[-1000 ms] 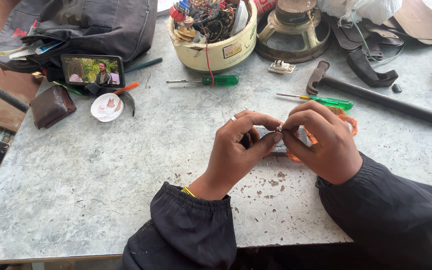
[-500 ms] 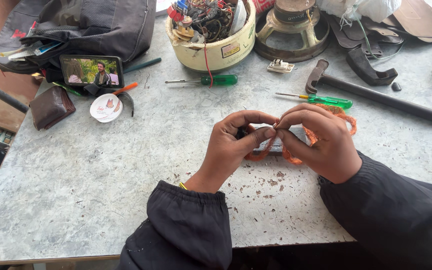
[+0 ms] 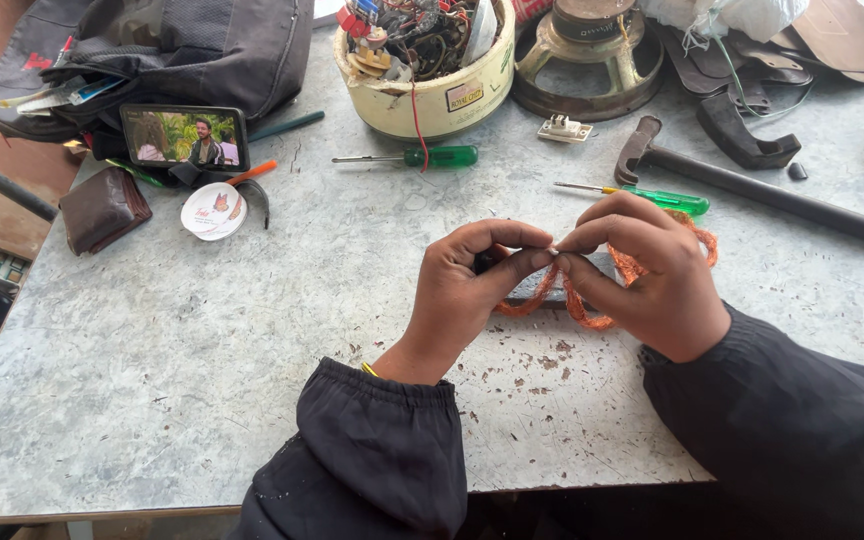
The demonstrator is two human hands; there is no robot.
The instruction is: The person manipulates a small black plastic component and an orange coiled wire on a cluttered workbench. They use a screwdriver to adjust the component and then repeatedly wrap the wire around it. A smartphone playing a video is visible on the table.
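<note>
1. The left hand and right hand meet at their fingertips; whatever they pinch there is too small to tell
2. The orange wire runs behind the right hand, most of its coil hidden
3. A flat grey bar under the hands shows only in part
4. The black bag is cut off by the top edge
5. The tub of parts loses its far rim to the top edge, its contents too tangled to sort
</note>
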